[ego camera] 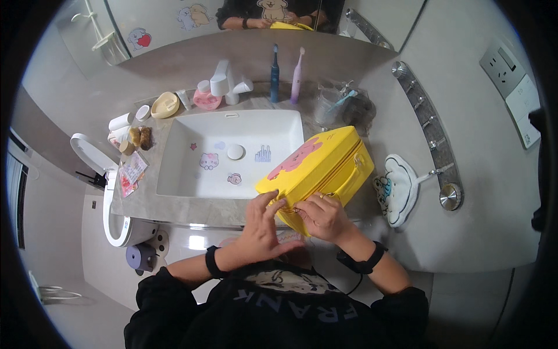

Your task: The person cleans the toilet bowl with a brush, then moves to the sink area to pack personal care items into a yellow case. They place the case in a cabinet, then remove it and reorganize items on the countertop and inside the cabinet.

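Note:
A yellow zippered case (324, 174) with a pink cartoon figure on its lid tilts over the right front corner of the white sink basin (187, 185). Its carrying handle (352, 176) faces right. With thumb and fingers, my right hand (324, 216) pinches at the zip near the case's front end; the small pull is mostly covered. The fingertips of my left hand (263, 224) touch the front left corner of the case, and its thumb sticks out to the side. The zip looks closed along the visible side.
Behind the basin stand a white faucet (224, 80), a blue electric toothbrush (274, 76) and a purple one (296, 78). A clear cup (327, 109) sits behind the case. Toiletries and a soap dish (165, 105) line the left counter. A towel (396, 192) hangs from the wall rail (429, 124).

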The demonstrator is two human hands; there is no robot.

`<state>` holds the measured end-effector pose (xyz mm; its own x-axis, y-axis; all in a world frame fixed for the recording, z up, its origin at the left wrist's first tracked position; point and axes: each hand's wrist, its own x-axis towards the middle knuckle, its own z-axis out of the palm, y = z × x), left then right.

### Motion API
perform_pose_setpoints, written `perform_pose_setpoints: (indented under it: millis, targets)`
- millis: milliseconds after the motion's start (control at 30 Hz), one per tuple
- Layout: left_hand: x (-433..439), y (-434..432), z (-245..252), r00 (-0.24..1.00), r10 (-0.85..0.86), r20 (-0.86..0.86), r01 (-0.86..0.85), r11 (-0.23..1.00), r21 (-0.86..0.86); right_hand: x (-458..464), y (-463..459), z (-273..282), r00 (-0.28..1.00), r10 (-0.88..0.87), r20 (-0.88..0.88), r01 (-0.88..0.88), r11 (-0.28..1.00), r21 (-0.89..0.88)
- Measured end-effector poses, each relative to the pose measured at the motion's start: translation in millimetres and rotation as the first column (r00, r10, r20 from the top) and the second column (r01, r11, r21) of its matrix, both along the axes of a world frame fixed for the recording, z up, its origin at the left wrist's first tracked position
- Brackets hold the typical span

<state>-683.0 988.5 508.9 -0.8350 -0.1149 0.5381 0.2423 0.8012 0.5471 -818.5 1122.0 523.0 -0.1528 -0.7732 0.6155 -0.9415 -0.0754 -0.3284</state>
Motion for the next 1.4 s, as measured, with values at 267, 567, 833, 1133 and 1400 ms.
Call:
perform_pose_setpoints:
  millis: [267,567,833,1133,1400]
  targets:
    - [-30.4,22.1,-34.0,0.977,0.190,-0.095,-0.183,0.980,0.080,3.0,-18.6,4.5,0.980,-0.077,0.184,0.088,0.995,-0.051]
    - [-24.7,-2.4,-40.5,0.995,-0.041,-0.088,0.037,0.998,-0.049,-55.9,16.9,-1.1,0.569,-0.675,0.469,0.700,0.697,0.153]
    - [-24.0,-17.7,-35.4,1.000,-0.007,0.025,0.007,1.000,-0.024,-154.7,22.1,-38.9,0.554,-0.473,0.685,0.688,0.724,-0.057]
    - [-27.7,-23.6,-29.9,0.999,0.022,0.038,-0.023,0.999,0.034,-212.9,0.0,-32.0,0.323,-0.668,0.671,0.537,0.713,0.451]
    - [-26.4,-41.2,-32.3,0.995,-0.103,-0.002,0.103,0.994,-0.025,-166.2,20.1,-32.3,-0.249,-0.059,0.967,0.348,0.926,0.146]
